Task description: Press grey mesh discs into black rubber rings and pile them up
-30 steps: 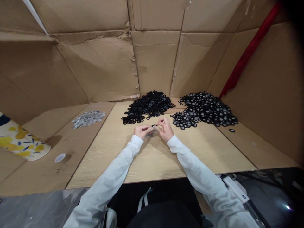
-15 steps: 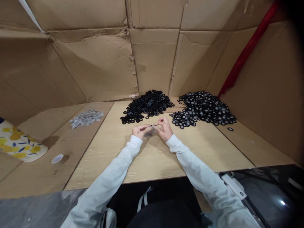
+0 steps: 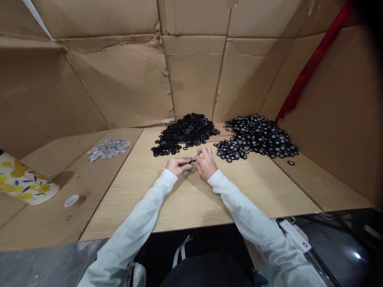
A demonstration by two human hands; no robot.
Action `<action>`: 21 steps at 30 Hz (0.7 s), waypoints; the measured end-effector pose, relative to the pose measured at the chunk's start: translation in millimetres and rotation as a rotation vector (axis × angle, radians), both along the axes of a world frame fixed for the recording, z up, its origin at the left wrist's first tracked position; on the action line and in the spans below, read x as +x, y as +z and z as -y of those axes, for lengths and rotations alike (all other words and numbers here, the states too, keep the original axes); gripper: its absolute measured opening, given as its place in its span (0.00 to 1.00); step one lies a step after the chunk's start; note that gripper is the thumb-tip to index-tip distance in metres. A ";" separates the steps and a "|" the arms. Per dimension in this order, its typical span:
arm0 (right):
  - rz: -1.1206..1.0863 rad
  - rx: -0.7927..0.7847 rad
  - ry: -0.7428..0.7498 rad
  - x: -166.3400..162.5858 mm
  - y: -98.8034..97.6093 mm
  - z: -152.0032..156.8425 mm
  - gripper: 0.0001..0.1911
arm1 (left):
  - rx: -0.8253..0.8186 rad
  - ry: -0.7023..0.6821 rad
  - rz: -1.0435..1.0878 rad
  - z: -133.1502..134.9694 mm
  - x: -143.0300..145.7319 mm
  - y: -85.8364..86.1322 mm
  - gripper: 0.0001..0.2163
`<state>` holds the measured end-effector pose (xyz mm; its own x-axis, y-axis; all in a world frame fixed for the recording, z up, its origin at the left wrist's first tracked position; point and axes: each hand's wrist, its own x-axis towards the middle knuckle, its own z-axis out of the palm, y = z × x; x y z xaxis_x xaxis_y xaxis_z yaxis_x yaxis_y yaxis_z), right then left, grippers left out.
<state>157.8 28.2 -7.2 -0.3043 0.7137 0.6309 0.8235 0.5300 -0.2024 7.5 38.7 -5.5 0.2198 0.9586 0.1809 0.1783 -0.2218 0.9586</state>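
My left hand (image 3: 177,166) and my right hand (image 3: 206,163) meet above the light wood table (image 3: 191,195), just in front of the heaps. Between their fingertips is a small black ring (image 3: 194,161), pinched by my right hand, and my left fingers hold a thin grey disc (image 3: 187,160) against it. Whether the disc sits inside the ring is too small to tell. Behind my hands lies a heap of plain black rings (image 3: 185,135). Right of it is a heap of black rings with grey centres (image 3: 257,137). A smaller heap of grey discs (image 3: 108,150) lies to the left.
Creased cardboard sheets (image 3: 194,79) form walls around the table, with a red strap (image 3: 311,63) along the right one. A single ring (image 3: 291,162) lies apart at right. A white tape roll (image 3: 71,201) and a yellow-flowered sheet (image 3: 20,179) lie at left.
My hands stay close together, with small finger movements around the ring. The grey disc shows more clearly at my left fingertips. The view has shifted only slightly.
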 end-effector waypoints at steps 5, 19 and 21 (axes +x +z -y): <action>0.046 -0.009 -0.006 1.8 -1.6 -2.1 0.06 | -0.079 -0.053 0.046 -1.3 -4.3 2.9 0.19; -0.800 -0.496 0.425 -2.3 -1.6 -7.3 0.10 | -0.251 0.098 0.503 3.6 6.4 8.1 0.14; -0.922 -0.594 0.454 -4.0 -2.7 -8.3 0.13 | -0.310 0.105 0.584 5.1 8.4 7.9 0.14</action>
